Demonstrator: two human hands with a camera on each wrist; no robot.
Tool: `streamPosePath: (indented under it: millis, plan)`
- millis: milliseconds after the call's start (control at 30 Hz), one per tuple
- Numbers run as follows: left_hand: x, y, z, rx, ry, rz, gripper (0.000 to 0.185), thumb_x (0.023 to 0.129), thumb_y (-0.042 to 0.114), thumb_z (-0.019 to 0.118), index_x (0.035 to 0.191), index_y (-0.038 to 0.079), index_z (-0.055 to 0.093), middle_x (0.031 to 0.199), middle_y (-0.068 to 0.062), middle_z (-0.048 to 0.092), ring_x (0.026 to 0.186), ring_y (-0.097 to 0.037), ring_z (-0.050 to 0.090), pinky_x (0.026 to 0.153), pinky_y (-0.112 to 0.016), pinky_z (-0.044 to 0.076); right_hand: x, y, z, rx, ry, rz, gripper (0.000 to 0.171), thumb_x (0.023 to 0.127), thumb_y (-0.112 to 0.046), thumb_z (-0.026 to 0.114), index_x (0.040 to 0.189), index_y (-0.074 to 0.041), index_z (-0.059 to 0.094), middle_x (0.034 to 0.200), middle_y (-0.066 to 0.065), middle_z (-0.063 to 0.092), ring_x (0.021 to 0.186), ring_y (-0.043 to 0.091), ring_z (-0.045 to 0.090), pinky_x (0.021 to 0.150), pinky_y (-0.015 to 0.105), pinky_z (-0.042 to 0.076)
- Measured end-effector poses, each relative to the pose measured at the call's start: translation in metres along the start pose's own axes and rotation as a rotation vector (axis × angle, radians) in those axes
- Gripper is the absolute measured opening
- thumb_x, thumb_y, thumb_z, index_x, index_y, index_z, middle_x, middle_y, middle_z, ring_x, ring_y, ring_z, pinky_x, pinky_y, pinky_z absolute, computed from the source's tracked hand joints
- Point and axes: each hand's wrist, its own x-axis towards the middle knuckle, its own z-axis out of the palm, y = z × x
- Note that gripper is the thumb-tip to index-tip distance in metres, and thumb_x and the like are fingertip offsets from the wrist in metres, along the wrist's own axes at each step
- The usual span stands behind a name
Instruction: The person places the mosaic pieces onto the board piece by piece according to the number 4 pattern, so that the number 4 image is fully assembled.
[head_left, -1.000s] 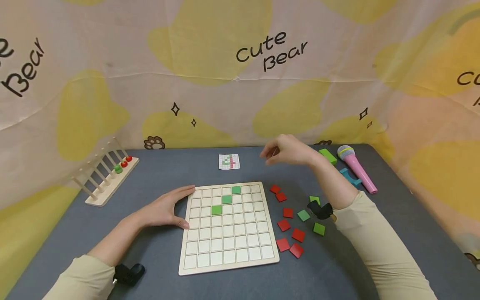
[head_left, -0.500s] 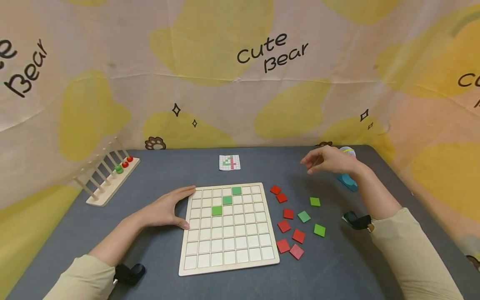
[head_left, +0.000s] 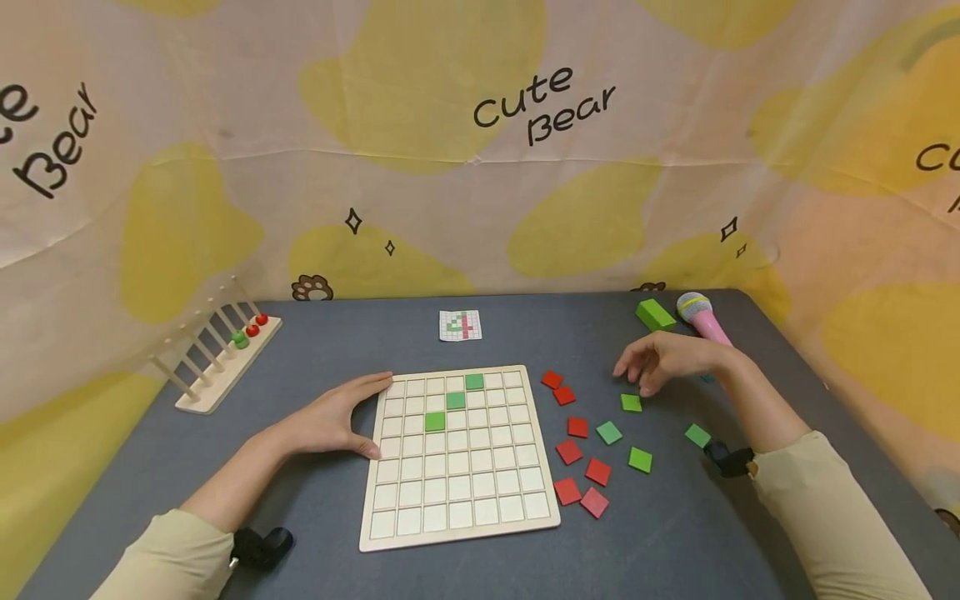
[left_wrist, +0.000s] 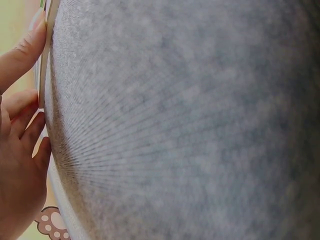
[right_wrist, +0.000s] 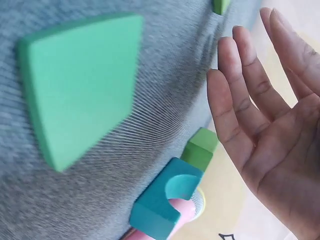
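Your right hand (head_left: 663, 360) hides most of the teal block (right_wrist: 162, 200) in the head view. The hand hovers at centre right, fingers loosely extended and empty, just above a green tile (head_left: 631, 402). Your left hand (head_left: 330, 417), fingers straight, presses the left edge of the wooden grid board (head_left: 457, 492) at centre frame. The pink microphone (head_left: 701, 315) lies upper right, partly behind your wrist.
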Motion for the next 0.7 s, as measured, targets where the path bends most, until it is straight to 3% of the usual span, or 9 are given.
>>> streamPosePath:
  millis: [200,700]
  plan:
    - [-0.0004,-0.0003,0.0004,-0.005,0.000,-0.002,0.113,0.065,0.053,0.087,0.152,0.003,0.035,0.158,-0.021,0.037,0.145,-0.044,0.036,0.112,-0.064,0.033,0.0033,0.0048,0.0037,-0.003,-0.063,-0.013,0.044,0.082,0.002,0.072,0.123,0.011,0.059,0.098,0.015,0.056,0.081,0.011,0.059,0.073,0.021,0.055]
    - [-0.0003,0.0005,-0.0005,-0.009,0.005,0.011,0.112,0.066,0.051,0.087,0.152,0.001,0.035,0.158,-0.021,0.036,0.145,-0.044,0.035,0.112,-0.064,0.033,0.0094,0.0075,0.0079,-0.074,-0.083,0.003,0.040,0.077,0.000,0.078,0.115,0.005,0.064,0.091,0.013,0.054,0.077,0.011,0.052,0.067,0.020,0.049]
